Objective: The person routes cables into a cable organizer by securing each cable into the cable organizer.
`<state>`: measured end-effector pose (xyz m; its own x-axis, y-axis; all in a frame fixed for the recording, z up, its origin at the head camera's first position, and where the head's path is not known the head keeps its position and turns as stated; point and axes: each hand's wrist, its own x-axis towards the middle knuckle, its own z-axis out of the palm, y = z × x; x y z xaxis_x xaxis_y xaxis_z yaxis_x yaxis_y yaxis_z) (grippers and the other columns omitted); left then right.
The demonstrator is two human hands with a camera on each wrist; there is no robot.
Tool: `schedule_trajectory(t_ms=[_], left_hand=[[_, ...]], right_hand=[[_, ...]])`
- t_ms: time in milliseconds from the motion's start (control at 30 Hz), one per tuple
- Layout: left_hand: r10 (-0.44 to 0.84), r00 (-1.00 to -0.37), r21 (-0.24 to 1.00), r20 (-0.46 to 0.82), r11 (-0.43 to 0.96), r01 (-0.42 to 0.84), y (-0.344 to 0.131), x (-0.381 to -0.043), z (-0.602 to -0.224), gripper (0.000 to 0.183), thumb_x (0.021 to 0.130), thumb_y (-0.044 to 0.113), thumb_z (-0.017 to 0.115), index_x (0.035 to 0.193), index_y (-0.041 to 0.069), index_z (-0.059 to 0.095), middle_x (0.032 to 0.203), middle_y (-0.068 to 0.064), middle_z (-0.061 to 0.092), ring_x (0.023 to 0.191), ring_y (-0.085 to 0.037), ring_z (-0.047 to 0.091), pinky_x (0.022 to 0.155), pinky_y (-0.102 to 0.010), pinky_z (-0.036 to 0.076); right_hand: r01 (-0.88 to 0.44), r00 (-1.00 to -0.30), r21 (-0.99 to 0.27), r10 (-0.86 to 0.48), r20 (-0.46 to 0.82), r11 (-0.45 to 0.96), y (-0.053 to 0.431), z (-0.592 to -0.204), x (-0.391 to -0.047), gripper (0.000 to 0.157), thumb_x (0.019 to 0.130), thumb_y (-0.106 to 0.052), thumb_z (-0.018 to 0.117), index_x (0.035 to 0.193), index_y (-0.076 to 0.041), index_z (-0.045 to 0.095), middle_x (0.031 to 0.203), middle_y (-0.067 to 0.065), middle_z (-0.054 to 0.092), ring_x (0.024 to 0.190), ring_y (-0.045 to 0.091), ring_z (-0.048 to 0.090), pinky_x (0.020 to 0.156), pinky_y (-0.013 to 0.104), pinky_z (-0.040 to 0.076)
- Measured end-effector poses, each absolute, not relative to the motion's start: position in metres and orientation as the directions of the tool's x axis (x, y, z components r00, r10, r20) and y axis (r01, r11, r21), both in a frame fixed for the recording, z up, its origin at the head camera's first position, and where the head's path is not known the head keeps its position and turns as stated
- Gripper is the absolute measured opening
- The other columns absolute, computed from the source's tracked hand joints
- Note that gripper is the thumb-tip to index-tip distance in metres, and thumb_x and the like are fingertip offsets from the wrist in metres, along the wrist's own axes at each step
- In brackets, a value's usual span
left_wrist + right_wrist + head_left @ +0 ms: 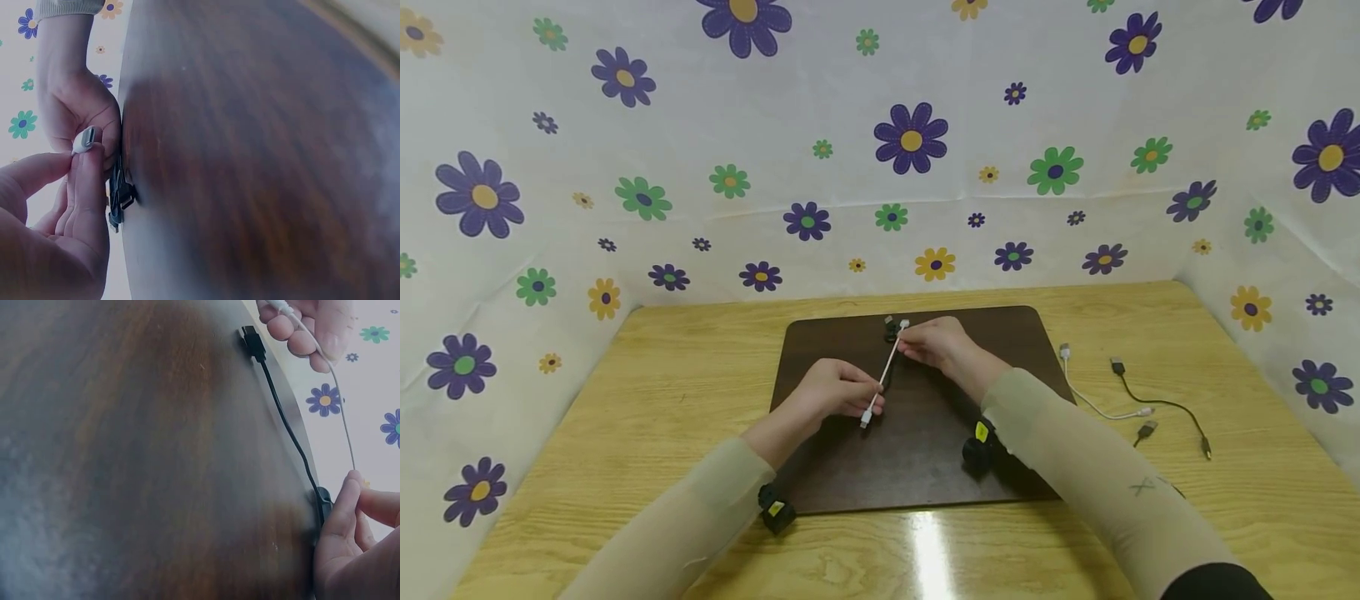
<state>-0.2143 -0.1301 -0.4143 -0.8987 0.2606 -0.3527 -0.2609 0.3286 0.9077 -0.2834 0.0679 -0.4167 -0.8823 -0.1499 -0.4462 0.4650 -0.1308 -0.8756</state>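
Note:
A short white USB cable is stretched taut between both hands, above a dark brown board. My left hand pinches its lower end just behind the small plug, between thumb and fingers. Farther from me, my right hand pinches the cable by its other end, where a white plug sticks out past the fingertips. Beneath them lies a black cable on the board, its plug showing in the right wrist view. Part of that cable is hidden behind the right hand.
On the wooden table, right of the board, lie another white cable and a black cable. A further black plug peeks out beside the right forearm. Flower-printed white cloth walls the back and sides.

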Motion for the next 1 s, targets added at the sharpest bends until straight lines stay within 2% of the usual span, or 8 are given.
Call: schedule_trajectory(t_ms=[267, 500, 733, 1000], left_hand=[[0.265, -0.899, 0.909, -0.349, 0.330, -0.256, -0.127, -0.217, -0.416, 0.024, 0.103, 0.008, 0.068, 0.113, -0.013, 0.075, 0.092, -0.016, 0.083, 0.076, -0.011, 0.079, 0.077, -0.030, 0.068], [0.279, -0.890, 0.914, -0.360, 0.297, -0.276, -0.125, -0.217, -0.417, 0.025, 0.103, 0.006, 0.067, 0.115, -0.015, 0.074, 0.087, -0.011, 0.082, 0.072, -0.008, 0.078, 0.073, -0.026, 0.066], [0.268, -0.887, 0.910, -0.376, 0.290, -0.298, -0.124, -0.216, -0.417, 0.025, 0.103, 0.006, 0.067, 0.116, -0.015, 0.073, 0.085, -0.009, 0.082, 0.071, -0.008, 0.078, 0.073, -0.026, 0.067], [0.247, -0.893, 0.910, -0.376, 0.278, -0.306, -0.120, -0.217, -0.417, 0.025, 0.103, 0.006, 0.068, 0.115, -0.014, 0.074, 0.086, -0.011, 0.082, 0.071, -0.008, 0.078, 0.075, -0.028, 0.067]], right_hand=[[0.464, -0.884, -0.879, -0.112, -0.453, -0.113, 0.067, -0.416, -0.287, 0.034, 0.102, 0.003, 0.066, 0.131, 0.019, 0.064, 0.061, 0.000, 0.069, 0.054, 0.004, 0.066, 0.056, 0.015, 0.058], [0.446, -0.893, -0.893, -0.086, -0.441, -0.055, 0.070, -0.416, -0.292, 0.031, 0.101, 0.003, 0.068, 0.127, 0.019, 0.066, 0.060, 0.000, 0.068, 0.053, 0.005, 0.067, 0.055, 0.016, 0.059], [0.380, -0.919, -0.924, -0.091, -0.383, 0.048, 0.072, -0.417, -0.293, 0.027, 0.099, 0.002, 0.070, 0.120, 0.021, 0.069, 0.057, -0.001, 0.068, 0.051, 0.004, 0.067, 0.053, 0.016, 0.058], [0.334, -0.934, -0.928, -0.077, -0.350, 0.166, 0.072, -0.414, -0.295, 0.027, 0.101, -0.003, 0.071, 0.118, 0.017, 0.072, 0.059, -0.002, 0.067, 0.051, 0.003, 0.066, 0.053, 0.015, 0.058]])
